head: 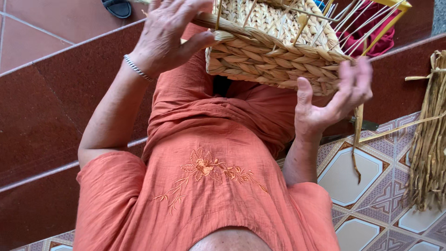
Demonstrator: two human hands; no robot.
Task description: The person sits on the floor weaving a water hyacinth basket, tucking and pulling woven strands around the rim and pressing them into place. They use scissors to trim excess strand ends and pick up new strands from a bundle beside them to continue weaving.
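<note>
Basket [274,51] of braided straw sits at twelve o'clock in the view, held up over the person's lap, its woven side wall facing the camera. Thin pale stakes stick up out of it, and a yellow frame [395,11] shows at its one o'clock corner.

The left hand [167,35] is at eleven o'clock, on the basket's nine o'clock end. Its thumb presses on the thick braid at the rim and its fingers curl over the top edge, so it grips the basket there. A thin silver bracelet [137,69] circles that wrist.

The right hand [334,100] is at two o'clock, under the basket's four o'clock corner. It is open, palm up, fingers spread and slightly blurred; the fingertips lie against the lower braid, and it is not closed around anything. A single straw strand [357,139] hangs down just beside it.

Below, from the centre to six o'clock, is the person's orange shirt [209,186] with stitched flowers on the chest. A bundle of dried straw [429,139] lies at three o'clock on patterned floor tiles [367,209]. Dark red steps [46,102] fill the nine o'clock side. A black sandal [117,7] rests at eleven o'clock on the upper step, and red cloth [371,35] shows behind the basket at one o'clock.
</note>
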